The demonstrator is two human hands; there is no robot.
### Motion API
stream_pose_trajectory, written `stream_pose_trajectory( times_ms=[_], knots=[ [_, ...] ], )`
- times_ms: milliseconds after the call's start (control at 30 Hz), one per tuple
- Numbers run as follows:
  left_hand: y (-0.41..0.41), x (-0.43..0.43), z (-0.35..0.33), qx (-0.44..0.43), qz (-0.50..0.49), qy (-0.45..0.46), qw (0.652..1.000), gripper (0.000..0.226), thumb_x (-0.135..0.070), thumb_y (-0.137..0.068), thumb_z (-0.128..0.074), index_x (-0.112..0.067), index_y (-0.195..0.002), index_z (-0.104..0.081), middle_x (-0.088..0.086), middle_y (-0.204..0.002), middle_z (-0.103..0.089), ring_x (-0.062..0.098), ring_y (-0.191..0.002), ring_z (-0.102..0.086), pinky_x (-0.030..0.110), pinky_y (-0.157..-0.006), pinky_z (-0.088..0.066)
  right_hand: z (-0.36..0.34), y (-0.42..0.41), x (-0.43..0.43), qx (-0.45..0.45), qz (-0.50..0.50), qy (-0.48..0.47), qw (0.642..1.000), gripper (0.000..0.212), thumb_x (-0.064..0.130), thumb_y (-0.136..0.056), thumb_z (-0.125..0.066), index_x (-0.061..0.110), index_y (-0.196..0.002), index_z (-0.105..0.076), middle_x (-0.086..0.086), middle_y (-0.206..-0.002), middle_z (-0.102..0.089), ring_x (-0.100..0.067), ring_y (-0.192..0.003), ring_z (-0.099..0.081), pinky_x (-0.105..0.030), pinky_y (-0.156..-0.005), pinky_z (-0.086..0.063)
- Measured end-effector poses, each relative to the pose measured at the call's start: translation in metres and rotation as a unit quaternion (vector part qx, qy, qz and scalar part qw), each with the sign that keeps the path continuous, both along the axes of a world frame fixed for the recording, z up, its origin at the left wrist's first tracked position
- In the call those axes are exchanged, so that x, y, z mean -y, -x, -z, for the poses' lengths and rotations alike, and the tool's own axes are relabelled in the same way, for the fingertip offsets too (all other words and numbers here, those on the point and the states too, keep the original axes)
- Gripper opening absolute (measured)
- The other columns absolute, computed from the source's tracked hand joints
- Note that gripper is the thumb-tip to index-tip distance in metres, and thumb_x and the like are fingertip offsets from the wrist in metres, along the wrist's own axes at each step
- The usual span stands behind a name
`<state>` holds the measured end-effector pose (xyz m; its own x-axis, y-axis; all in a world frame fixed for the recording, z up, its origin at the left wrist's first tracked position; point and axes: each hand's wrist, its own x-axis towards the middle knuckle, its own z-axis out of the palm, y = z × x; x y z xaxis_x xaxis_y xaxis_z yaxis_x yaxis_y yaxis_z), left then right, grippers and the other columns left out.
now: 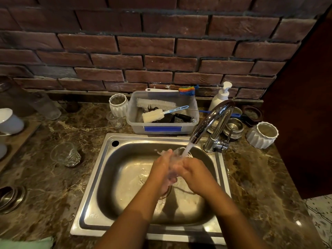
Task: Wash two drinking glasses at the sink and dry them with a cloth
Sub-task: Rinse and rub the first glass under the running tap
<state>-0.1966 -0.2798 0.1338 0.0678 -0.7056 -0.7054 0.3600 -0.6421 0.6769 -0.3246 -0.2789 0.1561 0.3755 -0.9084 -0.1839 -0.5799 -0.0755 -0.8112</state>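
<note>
Over the steel sink [100, 177] both hands hold one clear drinking glass [177, 155] under the running tap [212, 121]. My left hand [162, 169] wraps its left side and my right hand [194, 169] grips it from the right. Water streams onto the glass rim and splashes. A second clear glass [65, 155] stands on the marble counter left of the sink. A pale green cloth [27, 243] lies at the bottom left corner.
A plastic tub [161, 129] of brushes stands behind the sink, with a soap pump bottle [221, 95] beside it. White ribbed cups [118, 105] [262, 134], steel bowls [233, 126] and a small glass [115, 120] crowd the back. A dark cabinet rises on the right.
</note>
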Motion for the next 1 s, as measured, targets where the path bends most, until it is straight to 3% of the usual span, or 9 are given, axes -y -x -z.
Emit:
stream_pose_trajectory(
  times_ms=[167, 300, 400, 500, 567, 633, 767, 900, 1000],
  knots=[
    [-0.011, 0.002, 0.004, -0.145, 0.021, -0.030, 0.989, 0.036, -0.044, -0.097, -0.059, -0.010, -0.100, -0.071, 0.007, -0.078, -0.068, 0.015, -0.065, -0.056, 0.028, -0.062, -0.046, -0.007, 0.004, 0.001, -0.094, -0.113, 0.100, 0.984, 0.020, 0.035, -0.096, -0.054, 0.027, -0.093, -0.073, 0.010, -0.084, -0.071, -0.002, -0.077, -0.063, -0.030, -0.071, -0.052],
    [0.006, 0.000, 0.002, 0.053, -0.023, 0.138, 0.989, 0.027, -0.032, -0.105, -0.049, -0.013, -0.100, -0.067, 0.012, -0.090, -0.072, 0.026, -0.079, -0.063, 0.032, -0.064, -0.049, -0.009, -0.010, -0.007, 0.072, 0.083, 0.020, 0.994, 0.026, 0.028, -0.099, -0.054, 0.016, -0.086, -0.073, -0.002, -0.077, -0.073, -0.008, -0.070, -0.068, -0.026, -0.066, -0.054],
    [0.010, -0.010, 0.005, 0.231, 0.023, 0.273, 0.934, 0.017, -0.024, -0.104, -0.051, -0.021, -0.095, -0.065, 0.001, -0.093, -0.069, 0.012, -0.083, -0.066, 0.020, -0.065, -0.053, -0.013, -0.022, -0.006, 0.239, 0.267, -0.156, 0.921, 0.025, 0.022, -0.100, -0.051, 0.010, -0.093, -0.072, -0.012, -0.090, -0.074, -0.022, -0.086, -0.070, -0.037, -0.078, -0.055],
    [0.005, -0.011, 0.010, 0.309, 0.057, 0.303, 0.899, 0.013, -0.026, -0.102, -0.054, -0.027, -0.094, -0.064, -0.004, -0.096, -0.067, 0.009, -0.088, -0.064, 0.018, -0.069, -0.054, -0.009, -0.023, -0.007, 0.235, 0.283, -0.199, 0.909, 0.028, 0.027, -0.099, -0.051, 0.012, -0.090, -0.072, -0.013, -0.091, -0.074, -0.025, -0.087, -0.068, -0.049, -0.085, -0.053],
    [0.002, -0.005, 0.003, 0.257, 0.068, 0.239, 0.934, 0.017, -0.026, -0.103, -0.052, -0.026, -0.091, -0.063, 0.004, -0.097, -0.068, 0.012, -0.080, -0.064, 0.018, -0.058, -0.053, -0.006, -0.018, -0.006, 0.193, 0.219, -0.124, 0.948, 0.028, 0.031, -0.095, -0.055, 0.010, -0.084, -0.071, -0.013, -0.085, -0.074, -0.026, -0.081, -0.068, -0.052, -0.081, -0.054],
    [-0.001, 0.000, -0.008, 0.106, 0.042, 0.103, 0.988, 0.023, -0.032, -0.104, -0.050, -0.017, -0.094, -0.065, 0.011, -0.093, -0.068, 0.016, -0.069, -0.061, 0.027, -0.054, -0.048, -0.007, -0.009, -0.004, 0.118, 0.110, -0.023, 0.987, 0.027, 0.029, -0.097, -0.056, 0.015, -0.080, -0.071, -0.003, -0.075, -0.071, -0.014, -0.072, -0.067, -0.035, -0.068, -0.054],
    [-0.010, 0.000, -0.014, -0.120, -0.003, -0.035, 0.992, 0.033, -0.040, -0.099, -0.057, -0.010, -0.100, -0.070, 0.011, -0.085, -0.072, 0.018, -0.070, -0.062, 0.033, -0.067, -0.052, -0.008, -0.004, -0.005, -0.041, -0.048, 0.085, 0.994, 0.019, 0.031, -0.097, -0.058, 0.024, -0.088, -0.073, 0.010, -0.073, -0.067, 0.002, -0.068, -0.062, -0.013, -0.063, -0.042],
    [-0.001, 0.002, -0.005, 0.029, -0.059, 0.067, 0.996, 0.030, -0.035, -0.104, -0.048, -0.012, -0.098, -0.066, 0.015, -0.091, -0.071, 0.023, -0.078, -0.064, 0.036, -0.067, -0.053, -0.007, -0.019, -0.008, 0.081, 0.080, 0.040, 0.993, 0.024, 0.025, -0.096, -0.058, 0.015, -0.081, -0.073, -0.002, -0.074, -0.073, -0.011, -0.071, -0.069, -0.034, -0.069, -0.057],
    [0.004, -0.005, 0.003, 0.210, -0.025, 0.224, 0.951, 0.022, -0.026, -0.104, -0.050, -0.015, -0.093, -0.065, 0.010, -0.090, -0.069, 0.021, -0.079, -0.066, 0.032, -0.064, -0.054, -0.013, -0.029, -0.006, 0.231, 0.240, -0.131, 0.934, 0.024, 0.026, -0.095, -0.060, 0.007, -0.089, -0.073, -0.011, -0.084, -0.076, -0.022, -0.082, -0.073, -0.037, -0.077, -0.059]
  ],
)
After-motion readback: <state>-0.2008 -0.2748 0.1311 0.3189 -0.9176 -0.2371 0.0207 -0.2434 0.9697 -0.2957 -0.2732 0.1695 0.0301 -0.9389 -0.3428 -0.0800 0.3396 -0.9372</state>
